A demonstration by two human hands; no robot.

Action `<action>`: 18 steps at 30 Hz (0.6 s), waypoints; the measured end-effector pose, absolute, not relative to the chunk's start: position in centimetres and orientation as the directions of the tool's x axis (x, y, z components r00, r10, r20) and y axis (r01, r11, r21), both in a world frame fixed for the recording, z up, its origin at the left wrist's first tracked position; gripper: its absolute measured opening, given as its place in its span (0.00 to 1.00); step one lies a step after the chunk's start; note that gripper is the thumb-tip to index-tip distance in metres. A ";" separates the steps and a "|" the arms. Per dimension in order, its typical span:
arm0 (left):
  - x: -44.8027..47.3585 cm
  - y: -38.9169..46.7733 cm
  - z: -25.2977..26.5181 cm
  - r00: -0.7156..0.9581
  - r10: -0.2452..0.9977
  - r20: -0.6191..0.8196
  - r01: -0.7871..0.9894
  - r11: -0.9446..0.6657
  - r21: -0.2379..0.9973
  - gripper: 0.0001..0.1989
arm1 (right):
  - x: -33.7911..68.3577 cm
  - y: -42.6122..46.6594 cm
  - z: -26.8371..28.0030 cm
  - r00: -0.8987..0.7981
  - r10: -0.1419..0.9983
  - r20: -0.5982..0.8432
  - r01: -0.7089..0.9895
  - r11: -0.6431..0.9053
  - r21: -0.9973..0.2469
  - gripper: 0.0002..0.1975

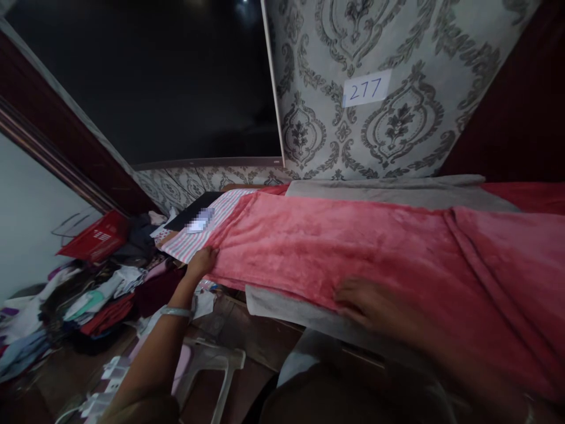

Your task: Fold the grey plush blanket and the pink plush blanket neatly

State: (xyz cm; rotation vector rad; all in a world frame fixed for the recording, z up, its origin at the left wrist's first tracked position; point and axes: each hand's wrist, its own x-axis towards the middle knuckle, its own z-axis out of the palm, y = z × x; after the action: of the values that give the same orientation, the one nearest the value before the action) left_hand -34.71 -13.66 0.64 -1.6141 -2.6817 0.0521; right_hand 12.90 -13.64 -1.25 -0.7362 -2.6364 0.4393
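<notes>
A pink plush blanket (pixel 375 235) lies spread in a long band, mostly smooth, with a dark, ridged fold crossing its right part on a slant. The left hand (pixel 203 262) is at the blanket's left end, fingers closed on the edge near the front corner. A pale bracelet (pixel 176 312) circles that wrist. The right hand (pixel 359 300) rests on the blanket's near edge, about midway along, palm down and fingers bent — it is blurred, and I cannot tell whether it grips the fabric or only presses on it.

Beneath the blanket is a grey plush cloth (pixel 282 307), showing along both its near and far sides. A red cloth (pixel 529 195) shows beyond the blanket's far right part. Just beside the blanket's left end lies a striped cloth (pixel 227 203) with a pixelated bright object on it, too obscured to name.

Farther left of the blanket, and lower, a heap of clothes (pixel 101 303) spreads out, with a red basket (pixel 97 235) at its back. Below the blanket's left end stands a plastic stool (pixel 227 359). Behind the blanket rises a wall in damask wallpaper (pixel 404 126), carrying a large black television (pixel 176 76) and — to its right — a paper label (pixel 366 88) reading "277".
</notes>
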 end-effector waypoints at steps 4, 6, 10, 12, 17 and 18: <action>-34.1 -13.6 0.3 -0.492 0.870 -0.006 0.870 0.491 -0.049 0.20 | 10.2 -12.0 1.2 -0.788 0.530 0.315 0.424 0.837 -0.347 0.13; -33.8 -13.6 0.2 -0.508 0.861 -0.008 0.860 0.507 -0.055 0.21 | 8.4 -11.3 0.5 -0.801 0.478 0.361 0.395 0.874 -0.282 0.19; -33.7 -13.9 0.4 -0.522 0.853 -0.018 0.852 0.521 -0.056 0.21 | 6.1 -10.8 -3.1 -0.889 0.389 0.243 0.316 0.904 -0.289 0.29; -33.9 -13.6 1.0 -0.524 0.851 -0.025 0.851 0.522 -0.051 0.20 | 5.9 -10.8 -4.4 -0.900 0.381 0.209 0.303 0.895 -0.329 0.31; -33.0 -9.2 2.6 -0.463 0.886 -0.002 0.886 0.463 0.023 0.21 | 5.7 -9.8 -3.4 -0.925 0.355 0.134 0.279 0.876 -0.393 0.32; -32.4 -7.8 2.8 -0.442 0.897 0.013 0.897 0.441 0.041 0.22 | 5.5 -9.6 -2.8 -0.931 0.344 0.126 0.270 0.877 -0.398 0.30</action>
State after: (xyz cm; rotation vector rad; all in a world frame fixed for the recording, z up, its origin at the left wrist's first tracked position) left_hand -32.42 -7.77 2.79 -1.6652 -2.6756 -0.0655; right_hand 5.55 -9.61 -2.79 -0.4713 -2.8550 0.5641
